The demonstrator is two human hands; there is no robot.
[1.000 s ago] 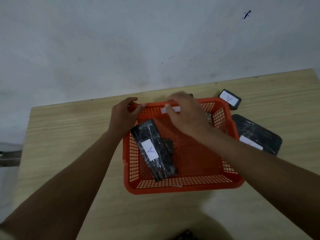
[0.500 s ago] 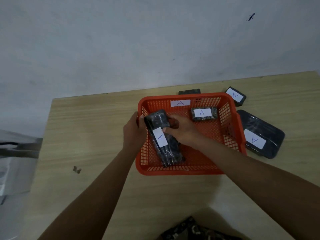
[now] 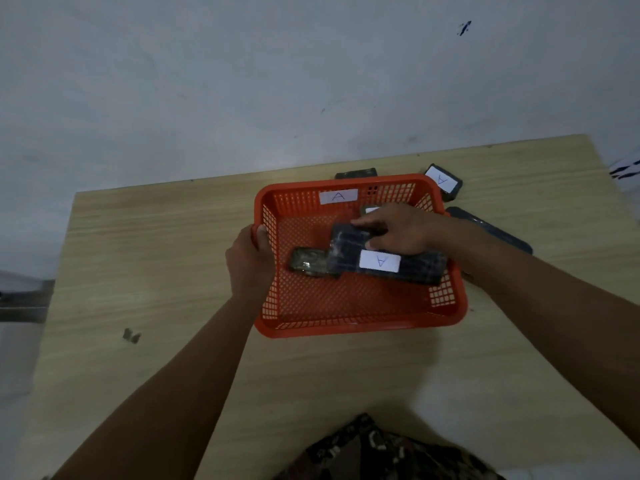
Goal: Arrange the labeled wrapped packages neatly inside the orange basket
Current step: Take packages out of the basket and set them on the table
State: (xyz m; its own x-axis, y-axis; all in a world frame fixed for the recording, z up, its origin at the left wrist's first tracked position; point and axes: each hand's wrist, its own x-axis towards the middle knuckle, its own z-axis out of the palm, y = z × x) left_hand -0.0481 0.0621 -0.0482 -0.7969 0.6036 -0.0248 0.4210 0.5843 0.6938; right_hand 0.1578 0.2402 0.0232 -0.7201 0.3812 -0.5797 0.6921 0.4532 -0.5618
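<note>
Setting: pale wooden table (image 3: 173, 271) against a grey wall.
Basket: orange basket (image 3: 346, 327) near the table's far edge.
Left hand: left hand (image 3: 247, 261) clasps the basket's left rim.
Right hand: right hand (image 3: 398, 232) fingers closed on the long labelled package (image 3: 384, 261).
Key relation: package's long axis runs left to right, just below the fingers, tilted over a smaller wrapped package (image 3: 308, 263).
Hidden: another package behind the hand; two more beyond the right rim.

Looked like a bare, plain workroom rather than a home. Beyond both hands, a scuffed, unpainted grey wall (image 3: 277, 81) with a dark smudge (image 3: 464, 28) up to the right. Beneath them, a pale wood-laminate table (image 3: 156, 244) pushed against that wall. Left of the left hand (image 3: 247, 259), a small metal scrap (image 3: 131, 336) on the tabletop. Dim, flat lighting throughout.
</note>
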